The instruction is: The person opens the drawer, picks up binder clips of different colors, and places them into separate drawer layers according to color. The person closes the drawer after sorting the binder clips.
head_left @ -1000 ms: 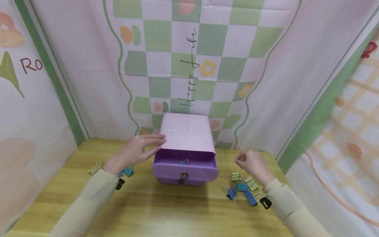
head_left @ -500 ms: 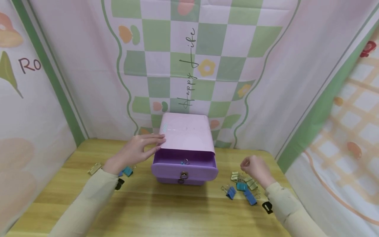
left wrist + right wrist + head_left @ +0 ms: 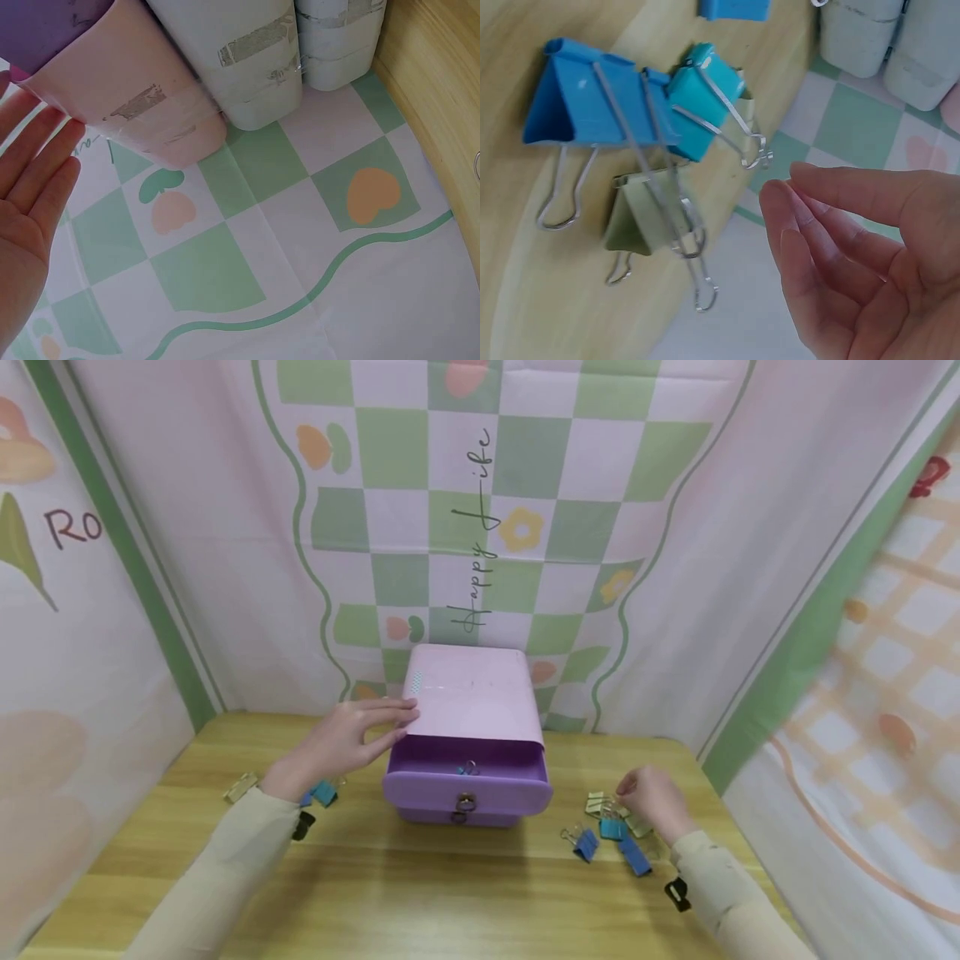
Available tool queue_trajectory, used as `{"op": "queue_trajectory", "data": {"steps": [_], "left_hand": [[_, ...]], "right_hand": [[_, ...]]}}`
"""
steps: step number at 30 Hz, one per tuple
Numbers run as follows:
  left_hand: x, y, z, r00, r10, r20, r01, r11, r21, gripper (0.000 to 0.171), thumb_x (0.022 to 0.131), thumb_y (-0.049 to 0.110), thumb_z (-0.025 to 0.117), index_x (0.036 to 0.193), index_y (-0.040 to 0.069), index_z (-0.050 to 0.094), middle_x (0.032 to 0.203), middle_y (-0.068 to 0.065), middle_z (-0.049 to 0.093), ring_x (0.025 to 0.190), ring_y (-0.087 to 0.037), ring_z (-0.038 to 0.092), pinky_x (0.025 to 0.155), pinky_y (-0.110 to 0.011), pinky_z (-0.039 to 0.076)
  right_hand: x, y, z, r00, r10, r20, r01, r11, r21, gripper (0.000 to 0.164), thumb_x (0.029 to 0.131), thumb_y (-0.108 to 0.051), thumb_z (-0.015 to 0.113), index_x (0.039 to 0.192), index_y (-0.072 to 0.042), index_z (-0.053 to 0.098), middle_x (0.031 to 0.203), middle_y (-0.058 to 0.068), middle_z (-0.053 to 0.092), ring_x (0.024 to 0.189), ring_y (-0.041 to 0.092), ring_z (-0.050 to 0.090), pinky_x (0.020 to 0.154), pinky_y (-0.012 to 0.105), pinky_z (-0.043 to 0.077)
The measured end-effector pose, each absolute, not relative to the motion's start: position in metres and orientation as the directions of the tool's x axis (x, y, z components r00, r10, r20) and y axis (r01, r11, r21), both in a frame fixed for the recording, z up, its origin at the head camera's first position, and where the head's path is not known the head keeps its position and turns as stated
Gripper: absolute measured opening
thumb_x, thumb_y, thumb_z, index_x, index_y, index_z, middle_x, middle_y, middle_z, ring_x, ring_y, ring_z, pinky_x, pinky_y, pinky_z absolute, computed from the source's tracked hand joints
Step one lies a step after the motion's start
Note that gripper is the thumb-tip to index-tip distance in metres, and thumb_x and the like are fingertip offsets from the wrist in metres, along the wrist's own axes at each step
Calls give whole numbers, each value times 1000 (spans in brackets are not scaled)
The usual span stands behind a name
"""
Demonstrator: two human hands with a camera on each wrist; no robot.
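Note:
A pink drawer cabinet (image 3: 472,693) stands at the back of the table, its upper purple drawer (image 3: 423,792) pulled out. Inside the drawer lies a small teal binder clip (image 3: 464,770). My left hand (image 3: 337,742) rests its straight fingertips on the cabinet's left top edge. Over the pile at the right hovers my right hand (image 3: 657,802), fingers loosely bent, thumb tip near the index fingertip, nothing between them. Beside it in the right wrist view are a blue binder clip (image 3: 592,105), a teal binder clip (image 3: 701,101) and an olive binder clip (image 3: 646,214).
More binder clips lie left of the cabinet, a yellow clip (image 3: 241,787) and a teal clip (image 3: 325,793) among them. A printed cloth (image 3: 465,527) hangs close behind the table (image 3: 420,902). White containers (image 3: 259,67) stand beside the pink casing in the left wrist view.
My right hand has moved right, then down closer to the clip pile, and now overlaps an olive binder clip. The left hand stays on the cabinet and the drawer remains pulled out.

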State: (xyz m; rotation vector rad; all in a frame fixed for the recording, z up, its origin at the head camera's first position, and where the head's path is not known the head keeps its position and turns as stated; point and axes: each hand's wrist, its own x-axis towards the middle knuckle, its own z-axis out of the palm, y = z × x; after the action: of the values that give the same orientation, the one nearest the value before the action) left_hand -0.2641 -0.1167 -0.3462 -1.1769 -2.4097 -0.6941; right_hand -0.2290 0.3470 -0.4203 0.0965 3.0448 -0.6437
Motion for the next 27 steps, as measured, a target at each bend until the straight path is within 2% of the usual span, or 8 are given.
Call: {"op": "queue_trajectory", "data": {"steps": [11, 19, 27], "left_hand": [[-265, -118, -345, -586, 619, 523, 803, 532, 270, 31, 94, 27, 59, 123, 17, 63, 133, 0, 58, 118, -21, 59, 100, -40, 48], [-263, -118, -345, -597, 624, 505, 796, 539, 275, 32, 95, 29, 57, 124, 18, 62, 135, 1, 57, 121, -21, 57, 103, -43, 45], [-262, -118, -345, -595, 624, 506, 797, 537, 275, 32, 95, 28, 58, 124, 18, 62, 134, 0, 57, 121, -22, 56, 103, -43, 45]], "right_hand": [[-234, 354, -430, -995, 65, -81, 91, 920, -381, 14, 77, -10, 74, 86, -1, 71, 84, 10, 69, 73, 22, 62, 63, 40, 54], [-234, 353, -437, -991, 64, -122, 110, 898, -426, 16, 75, -12, 76, 85, -1, 71, 80, 7, 69, 71, 20, 61, 64, 39, 54], [-236, 356, -442, -987, 64, -150, 129, 868, -479, 12, 77, -9, 73, 83, 1, 70, 74, 6, 68, 68, 20, 62, 61, 34, 54]]}}
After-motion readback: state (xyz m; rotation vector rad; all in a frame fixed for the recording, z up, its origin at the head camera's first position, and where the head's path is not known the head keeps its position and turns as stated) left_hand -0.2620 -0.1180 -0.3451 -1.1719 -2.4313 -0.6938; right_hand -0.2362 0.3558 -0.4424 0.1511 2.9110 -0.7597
